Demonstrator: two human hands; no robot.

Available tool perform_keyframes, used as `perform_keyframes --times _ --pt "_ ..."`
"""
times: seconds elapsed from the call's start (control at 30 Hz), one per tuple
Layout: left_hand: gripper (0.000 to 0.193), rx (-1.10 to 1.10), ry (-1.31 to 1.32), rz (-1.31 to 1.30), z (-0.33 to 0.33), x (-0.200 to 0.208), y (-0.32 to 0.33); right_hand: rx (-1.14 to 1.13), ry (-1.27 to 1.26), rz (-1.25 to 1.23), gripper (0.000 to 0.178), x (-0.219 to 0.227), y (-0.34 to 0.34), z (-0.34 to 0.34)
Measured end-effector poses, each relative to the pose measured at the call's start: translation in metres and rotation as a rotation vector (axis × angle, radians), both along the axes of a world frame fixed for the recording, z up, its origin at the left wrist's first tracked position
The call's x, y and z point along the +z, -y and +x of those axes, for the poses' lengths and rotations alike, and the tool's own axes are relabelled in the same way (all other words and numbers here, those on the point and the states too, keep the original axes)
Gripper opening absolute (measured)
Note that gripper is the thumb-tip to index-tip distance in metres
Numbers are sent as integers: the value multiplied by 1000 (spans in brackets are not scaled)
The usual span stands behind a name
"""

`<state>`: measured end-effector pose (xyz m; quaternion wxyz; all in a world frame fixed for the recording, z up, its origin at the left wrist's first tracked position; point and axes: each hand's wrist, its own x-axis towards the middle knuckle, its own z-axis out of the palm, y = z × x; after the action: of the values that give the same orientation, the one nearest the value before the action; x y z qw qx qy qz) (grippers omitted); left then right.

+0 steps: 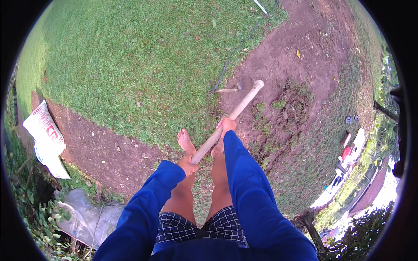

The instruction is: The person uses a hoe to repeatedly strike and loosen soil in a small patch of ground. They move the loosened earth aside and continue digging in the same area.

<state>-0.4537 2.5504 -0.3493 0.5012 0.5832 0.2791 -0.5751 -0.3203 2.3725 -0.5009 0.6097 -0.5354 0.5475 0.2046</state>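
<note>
Both my hands are wrapped round the pale wooden handle of a hoe [244, 103], which slants away from me to the right. My left hand [187, 166] grips its near end, in front of my shins. Farther up the shaft, my right hand [227, 125] is closed around it. At the far end a dark grey blade [245, 83] shows beside the handle, low over the brown soil [278, 56]; whether it touches the ground I cannot tell. A short pale wooden piece [227, 90] lies left of the blade.
My bare feet [185, 140] stand at the grass edge. Dug clods and weeds [285, 111] lie to the right. A dark line [227, 63] runs along the lawn's border. White sacks [45, 135] and plastic sheeting [89, 215] lie left; sandals [352, 119] lie far right.
</note>
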Motion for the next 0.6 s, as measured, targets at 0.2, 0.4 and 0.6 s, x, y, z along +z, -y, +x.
perform_keyframes --times 0.2,0.4,0.6 --pt "37 -41 -121 100 -122 110 -7 26 -263 214 14 54 -22 -154" --pt "38 -85 389 3 -94 54 17 -120 53 26 8 66 48 -91" --pt "39 -313 555 -33 -58 -33 54 -344 159 105 10 61 99 -28"
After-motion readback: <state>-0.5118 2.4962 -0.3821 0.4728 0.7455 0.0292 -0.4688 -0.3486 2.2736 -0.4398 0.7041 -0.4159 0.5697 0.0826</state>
